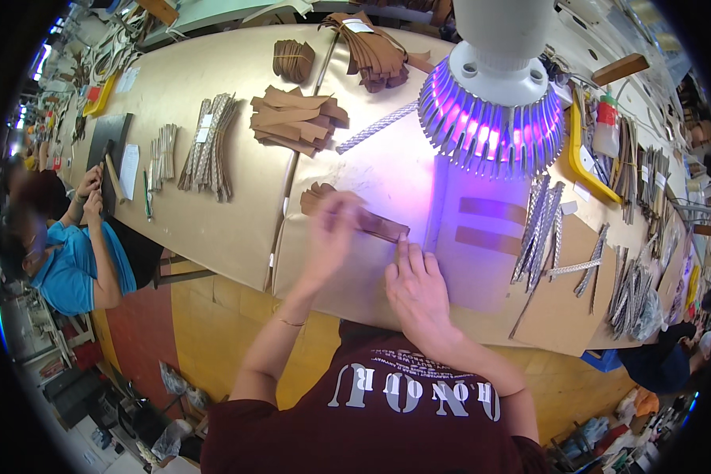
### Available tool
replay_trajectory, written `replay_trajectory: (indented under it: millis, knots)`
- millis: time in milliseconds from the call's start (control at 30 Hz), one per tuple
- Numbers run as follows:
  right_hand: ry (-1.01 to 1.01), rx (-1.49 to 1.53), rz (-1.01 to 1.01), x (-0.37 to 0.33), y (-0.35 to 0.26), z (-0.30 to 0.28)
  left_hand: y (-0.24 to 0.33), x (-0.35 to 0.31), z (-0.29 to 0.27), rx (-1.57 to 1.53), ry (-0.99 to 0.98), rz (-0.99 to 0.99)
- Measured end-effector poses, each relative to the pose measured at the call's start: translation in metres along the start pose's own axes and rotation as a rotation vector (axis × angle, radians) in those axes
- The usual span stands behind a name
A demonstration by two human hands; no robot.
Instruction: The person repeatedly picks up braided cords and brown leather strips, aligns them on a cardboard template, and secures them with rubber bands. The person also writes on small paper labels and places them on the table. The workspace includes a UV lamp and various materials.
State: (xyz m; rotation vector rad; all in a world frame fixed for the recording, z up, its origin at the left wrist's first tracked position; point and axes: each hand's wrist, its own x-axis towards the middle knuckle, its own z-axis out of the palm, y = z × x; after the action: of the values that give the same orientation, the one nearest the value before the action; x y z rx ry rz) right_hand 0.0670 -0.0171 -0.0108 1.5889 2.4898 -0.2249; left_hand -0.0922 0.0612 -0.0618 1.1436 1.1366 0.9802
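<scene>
A brown leather strip (383, 227) lies on the table in front of me, slanting down to the right. My right hand (419, 292) rests flat beside its near end, fingers stretched out, and a fingertip touches the strip's tip. Over the strip's other end is my left hand (333, 233), smeared by motion, so its fingers cannot be made out. Past it, the fanned ends of more brown strips (314, 197) show, partly hidden by that hand. Two single brown strips (490, 238) lie to the right under the violet light.
A finned lamp (494, 110) hangs low at front right. Loose brown strips (296, 118) and tied bundles (294, 61) lie farther back. Silvery braided strips (536, 229) sit on cardboard (569, 304) at right. A co-worker in blue (83, 265) works at far left.
</scene>
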Motion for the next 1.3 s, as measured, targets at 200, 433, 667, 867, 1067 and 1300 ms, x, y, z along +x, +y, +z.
replay_trajectory:
  millis: [200, 433, 667, 867, 1067, 1300]
  knots:
    - [0.027, 0.078, -0.014, 0.011, 0.007, -0.003, 0.039, -0.005, -0.064, 0.094, 0.781, 0.37]
    - [0.04, -0.009, -0.063, 0.008, 0.005, 0.004, 0.008, -0.011, 0.003, 0.986, -0.151, 0.694]
    - [0.058, 0.018, -0.047, 0.003, 0.001, 0.013, -0.004, 0.001, 0.007, 0.892, -0.319, 0.63]
    - [0.096, 0.007, -0.101, 0.004, 0.006, 0.017, -0.006, 0.008, 0.011, 0.818, -0.317, 0.566]
    - [0.141, 0.006, -0.102, -0.001, 0.01, 0.029, 0.002, 0.022, 0.012, 0.805, -0.361, 0.37]
    - [0.112, 0.037, -0.07, -0.001, 0.007, 0.028, 0.002, 0.023, 0.011, 0.821, -0.368, 0.445]
